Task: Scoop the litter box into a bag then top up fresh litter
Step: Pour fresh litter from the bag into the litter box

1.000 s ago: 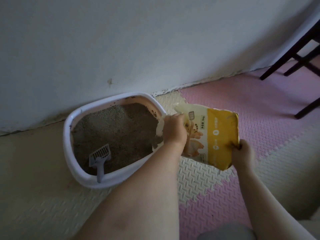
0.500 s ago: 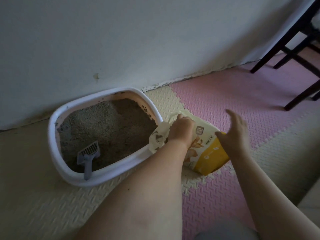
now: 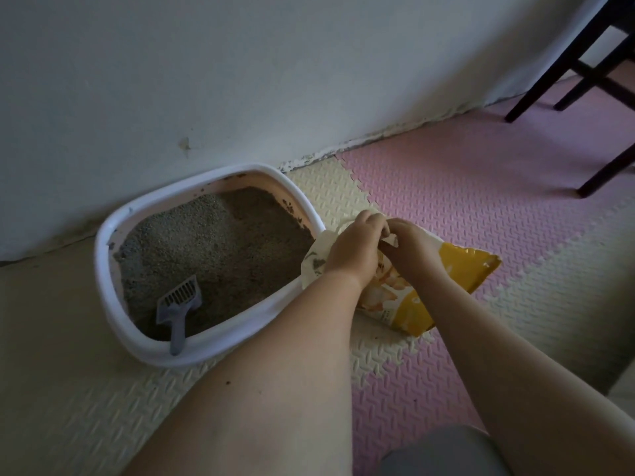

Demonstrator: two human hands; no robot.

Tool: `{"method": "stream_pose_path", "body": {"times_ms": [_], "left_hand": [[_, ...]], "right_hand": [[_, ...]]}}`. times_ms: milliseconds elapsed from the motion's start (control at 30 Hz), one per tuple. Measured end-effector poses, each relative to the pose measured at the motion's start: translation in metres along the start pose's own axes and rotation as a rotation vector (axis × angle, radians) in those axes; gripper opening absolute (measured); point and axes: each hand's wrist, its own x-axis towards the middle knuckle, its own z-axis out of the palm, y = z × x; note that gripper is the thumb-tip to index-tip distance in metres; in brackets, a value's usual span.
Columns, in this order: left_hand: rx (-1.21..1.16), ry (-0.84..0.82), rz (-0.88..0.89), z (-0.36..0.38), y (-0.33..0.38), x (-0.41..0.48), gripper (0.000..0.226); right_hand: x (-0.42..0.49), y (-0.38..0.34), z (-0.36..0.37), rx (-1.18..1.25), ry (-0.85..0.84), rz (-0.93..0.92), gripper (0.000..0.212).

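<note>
A white-rimmed litter box (image 3: 113, 269) stands against the wall, filled with grey-brown litter (image 3: 213, 249). A grey slotted scoop (image 3: 178, 304) lies in its near corner, handle over the rim. A yellow and cream litter bag (image 3: 443, 280) lies on the floor mat just right of the box, its open top against the rim. My left hand (image 3: 357, 245) and my right hand (image 3: 412, 249) both grip the bag's crumpled top edge, fingers touching each other.
The floor is covered with cream and pink foam puzzle mats (image 3: 481, 187). Dark chair legs (image 3: 563, 63) stand at the far right by the wall. A grey-clad knee (image 3: 443, 455) shows at the bottom edge.
The bag has come down from a lifted tilt onto the mat. My right hand let go of the bag's bottom corner and moved up to its top beside my left hand.
</note>
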Motion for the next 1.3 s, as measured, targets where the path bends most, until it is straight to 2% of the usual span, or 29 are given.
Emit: {"method": "stream_pose_path", "body": {"times_ms": [67, 167, 233, 300, 367, 433, 500, 600, 733, 867, 1100, 1200, 1300], "left_hand": [[-0.061, 0.061, -0.024, -0.003, -0.007, 0.002, 0.016], [-0.119, 0.103, -0.094, -0.014, -0.025, 0.002, 0.040], [-0.132, 0.102, -0.240, -0.021, -0.044, -0.001, 0.044], [-0.084, 0.024, -0.445, -0.022, -0.072, -0.007, 0.039], [-0.041, -0.143, -0.603, -0.018, -0.097, -0.016, 0.032], [-0.045, -0.254, -0.677, -0.011, -0.112, -0.022, 0.031], [-0.030, -0.287, -0.701, -0.007, -0.119, -0.022, 0.034], [0.041, -0.235, -0.657, -0.006, -0.123, -0.014, 0.028], [-0.005, -0.207, -0.595, -0.003, -0.124, -0.003, 0.014], [-0.044, -0.240, -0.504, -0.002, -0.114, 0.002, 0.018], [-0.062, -0.261, -0.223, -0.012, -0.068, 0.025, 0.009], [-0.096, -0.185, -0.130, -0.015, -0.039, 0.041, 0.008], [-0.115, -0.088, -0.084, -0.017, -0.016, 0.055, 0.015]], "right_hand": [[0.000, 0.000, 0.001, -0.035, 0.030, 0.072, 0.014], [-0.004, 0.007, 0.000, -0.058, 0.064, 0.168, 0.019], [-0.009, 0.016, -0.003, -0.013, 0.105, 0.211, 0.018], [-0.014, 0.025, -0.004, 0.009, 0.116, 0.231, 0.014], [-0.016, 0.030, -0.004, -0.004, 0.123, 0.224, 0.014], [-0.017, 0.034, -0.005, -0.036, 0.121, 0.211, 0.017], [-0.017, 0.040, -0.009, -0.067, 0.110, 0.205, 0.019], [-0.021, 0.050, -0.013, -0.114, 0.090, 0.184, 0.021], [-0.025, 0.059, -0.016, -0.120, 0.082, 0.178, 0.021], [-0.031, 0.067, -0.018, -0.050, 0.113, 0.223, 0.014], [-0.037, 0.063, -0.037, 0.100, 0.323, 0.309, 0.012], [-0.038, 0.055, -0.053, 0.262, 0.471, 0.352, 0.013], [-0.040, 0.049, -0.068, 0.316, 0.588, 0.328, 0.012]]}}
